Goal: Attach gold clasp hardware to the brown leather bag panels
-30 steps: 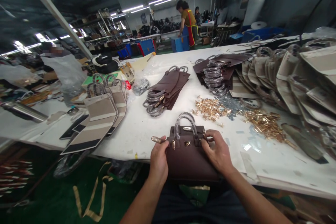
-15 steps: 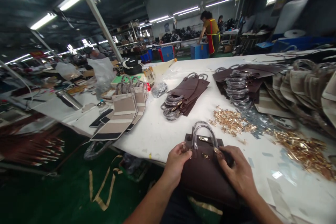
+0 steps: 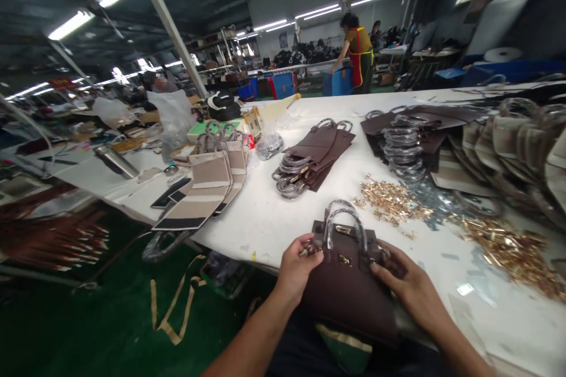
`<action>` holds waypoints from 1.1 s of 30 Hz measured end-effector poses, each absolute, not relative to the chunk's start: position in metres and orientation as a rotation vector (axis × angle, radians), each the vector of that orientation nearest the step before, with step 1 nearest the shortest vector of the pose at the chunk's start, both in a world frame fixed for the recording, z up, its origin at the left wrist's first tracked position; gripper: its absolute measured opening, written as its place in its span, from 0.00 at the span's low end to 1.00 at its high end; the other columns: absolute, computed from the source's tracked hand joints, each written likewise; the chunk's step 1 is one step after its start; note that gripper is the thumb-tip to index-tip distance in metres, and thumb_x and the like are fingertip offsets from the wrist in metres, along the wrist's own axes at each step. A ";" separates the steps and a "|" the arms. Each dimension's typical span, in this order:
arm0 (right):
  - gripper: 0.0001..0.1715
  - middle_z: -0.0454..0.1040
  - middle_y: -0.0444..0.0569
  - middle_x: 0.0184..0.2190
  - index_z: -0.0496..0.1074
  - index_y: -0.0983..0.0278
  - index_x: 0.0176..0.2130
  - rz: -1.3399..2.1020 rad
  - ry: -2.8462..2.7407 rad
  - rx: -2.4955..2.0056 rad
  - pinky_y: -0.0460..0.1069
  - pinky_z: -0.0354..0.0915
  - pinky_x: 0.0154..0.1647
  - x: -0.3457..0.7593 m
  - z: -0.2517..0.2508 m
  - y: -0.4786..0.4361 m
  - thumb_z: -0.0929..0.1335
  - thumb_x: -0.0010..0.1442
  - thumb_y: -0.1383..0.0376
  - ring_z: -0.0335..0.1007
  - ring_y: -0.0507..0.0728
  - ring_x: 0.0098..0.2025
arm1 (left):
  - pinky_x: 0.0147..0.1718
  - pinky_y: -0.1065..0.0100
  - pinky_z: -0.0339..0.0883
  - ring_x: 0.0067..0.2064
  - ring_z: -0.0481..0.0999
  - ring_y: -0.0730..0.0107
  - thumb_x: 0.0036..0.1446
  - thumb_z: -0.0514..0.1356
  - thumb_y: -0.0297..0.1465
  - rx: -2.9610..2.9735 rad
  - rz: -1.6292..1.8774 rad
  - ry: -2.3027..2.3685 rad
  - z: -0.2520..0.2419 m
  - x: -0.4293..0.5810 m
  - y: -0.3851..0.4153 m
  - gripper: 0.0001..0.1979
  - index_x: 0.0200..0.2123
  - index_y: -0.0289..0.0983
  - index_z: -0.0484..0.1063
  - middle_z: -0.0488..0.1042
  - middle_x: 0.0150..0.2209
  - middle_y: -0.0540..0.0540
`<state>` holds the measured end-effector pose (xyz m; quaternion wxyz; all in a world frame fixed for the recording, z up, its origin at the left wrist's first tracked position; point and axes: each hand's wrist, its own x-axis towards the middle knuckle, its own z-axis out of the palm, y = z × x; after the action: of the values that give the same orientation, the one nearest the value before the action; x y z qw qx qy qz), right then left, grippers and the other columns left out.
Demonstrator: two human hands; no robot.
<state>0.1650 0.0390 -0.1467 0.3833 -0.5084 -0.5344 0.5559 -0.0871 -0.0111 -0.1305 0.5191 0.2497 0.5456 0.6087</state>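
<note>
A dark brown handbag rests at the near edge of the table, tilted toward me. Its two arched handles are wrapped in clear plastic, and a small gold clasp sits on its front. At the bag's upper left corner, my left hand is closed, thumb and fingers pinching the edge near a metal fitting. My right hand grips the upper right corner in the same way, its thumb on the front; its other fingers are partly hidden behind the bag.
Loose gold metal fittings lie in one pile and another pile to the right. Flat brown bag pieces lie ahead. Beige bag panels stand at the left edge. Across the room a person in an apron bends over a blue box.
The bag's top has tipped slightly, so both handles now show apart. Both hands stay at its corners, the right one shifted a little outward.
</note>
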 end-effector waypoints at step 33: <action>0.47 0.79 0.57 0.53 0.69 0.62 0.62 1.323 -1.181 -1.325 0.61 0.71 0.59 0.143 -0.130 0.021 0.79 0.50 0.48 0.77 0.68 0.55 | 0.47 0.63 0.70 0.40 0.80 0.65 0.42 0.78 0.34 0.552 1.491 1.086 -0.141 -0.106 -0.011 0.30 0.50 0.37 0.78 0.81 0.39 0.47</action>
<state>0.1430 0.0207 -0.1296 0.4477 -0.5351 -0.4771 0.5344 -0.1056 -0.0107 -0.1413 0.5714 0.2352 0.4629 0.6356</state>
